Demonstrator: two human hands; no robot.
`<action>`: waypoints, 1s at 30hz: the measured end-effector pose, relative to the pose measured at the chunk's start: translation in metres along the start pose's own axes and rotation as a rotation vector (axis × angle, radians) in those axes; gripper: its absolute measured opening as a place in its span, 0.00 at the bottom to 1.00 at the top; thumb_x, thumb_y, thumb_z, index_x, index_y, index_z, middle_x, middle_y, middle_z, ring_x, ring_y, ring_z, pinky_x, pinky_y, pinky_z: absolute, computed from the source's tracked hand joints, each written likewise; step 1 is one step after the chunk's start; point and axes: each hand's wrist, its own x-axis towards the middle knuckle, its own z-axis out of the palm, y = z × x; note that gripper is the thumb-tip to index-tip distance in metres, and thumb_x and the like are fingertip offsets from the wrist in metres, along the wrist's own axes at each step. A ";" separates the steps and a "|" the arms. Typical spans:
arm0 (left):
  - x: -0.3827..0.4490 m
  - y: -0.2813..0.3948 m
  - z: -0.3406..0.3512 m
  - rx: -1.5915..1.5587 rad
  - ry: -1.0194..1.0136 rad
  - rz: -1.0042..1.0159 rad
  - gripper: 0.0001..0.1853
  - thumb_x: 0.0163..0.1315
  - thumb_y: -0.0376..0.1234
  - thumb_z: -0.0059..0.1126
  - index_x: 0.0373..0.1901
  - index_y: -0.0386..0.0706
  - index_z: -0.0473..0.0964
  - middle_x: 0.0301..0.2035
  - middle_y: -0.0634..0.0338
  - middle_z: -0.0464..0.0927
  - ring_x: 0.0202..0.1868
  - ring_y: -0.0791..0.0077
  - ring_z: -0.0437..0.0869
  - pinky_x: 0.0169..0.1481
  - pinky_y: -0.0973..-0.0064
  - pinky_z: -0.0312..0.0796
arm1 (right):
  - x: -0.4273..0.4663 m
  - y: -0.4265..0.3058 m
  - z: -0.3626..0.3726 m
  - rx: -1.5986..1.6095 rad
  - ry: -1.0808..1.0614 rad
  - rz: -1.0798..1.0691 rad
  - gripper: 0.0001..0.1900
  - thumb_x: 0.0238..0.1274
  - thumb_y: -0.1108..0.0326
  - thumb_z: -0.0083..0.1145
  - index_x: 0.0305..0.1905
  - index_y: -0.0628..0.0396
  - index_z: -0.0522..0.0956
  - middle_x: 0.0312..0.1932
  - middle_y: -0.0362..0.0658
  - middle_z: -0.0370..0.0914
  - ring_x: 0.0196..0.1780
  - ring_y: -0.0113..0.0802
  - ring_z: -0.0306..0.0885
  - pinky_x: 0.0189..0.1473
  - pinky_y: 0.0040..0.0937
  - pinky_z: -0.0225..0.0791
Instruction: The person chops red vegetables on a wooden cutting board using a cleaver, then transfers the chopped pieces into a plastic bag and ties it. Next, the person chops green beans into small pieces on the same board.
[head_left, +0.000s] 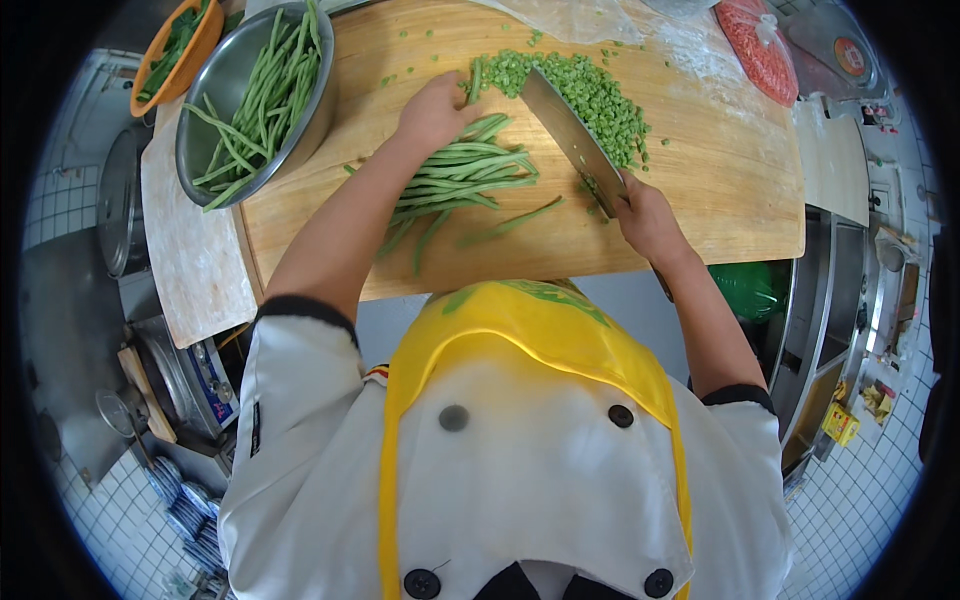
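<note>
My right hand (649, 217) grips the handle of a broad cleaver (574, 135), its blade slanting up and left beside a heap of chopped green beans (600, 105). My left hand (439, 112) is at the heap's left end, its fingers apart beside a short upright piece of green bean (475, 81); whether they touch it I cannot tell. Just below that hand, whole green beans (472, 172) lie in a loose bundle on the wooden worktop (720, 180). One bean (517, 221) lies apart, nearer to me, partly blurred.
At the upper left stands a steel bowl (319, 97) of whole beans, with an orange basket (196, 56) of leafy greens beyond it. A tied plastic bag of pink-red food (757, 56) rests at the upper right. Plastic sheeting (577, 19) lies along the far side.
</note>
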 end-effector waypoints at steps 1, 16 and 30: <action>0.009 -0.002 0.002 -0.038 -0.043 0.010 0.29 0.54 0.40 0.65 0.58 0.40 0.72 0.49 0.48 0.77 0.48 0.56 0.80 0.54 0.65 0.72 | 0.000 0.000 0.000 -0.012 0.020 -0.008 0.21 0.60 0.75 0.48 0.60 0.64 0.69 0.37 0.64 0.78 0.43 0.58 0.78 0.45 0.43 0.70; -0.001 0.056 -0.102 -0.597 0.448 0.431 0.13 0.67 0.27 0.55 0.53 0.40 0.76 0.41 0.63 0.79 0.44 0.78 0.78 0.52 0.78 0.71 | 0.000 0.006 0.008 0.060 0.035 -0.003 0.22 0.59 0.72 0.50 0.59 0.62 0.70 0.35 0.65 0.78 0.42 0.61 0.77 0.44 0.51 0.70; -0.039 -0.014 -0.042 0.565 -0.273 0.253 0.21 0.68 0.43 0.50 0.60 0.47 0.71 0.46 0.50 0.77 0.50 0.50 0.77 0.54 0.59 0.70 | -0.003 -0.004 0.005 0.038 0.063 0.032 0.16 0.59 0.71 0.51 0.53 0.58 0.71 0.34 0.63 0.78 0.41 0.61 0.76 0.43 0.52 0.69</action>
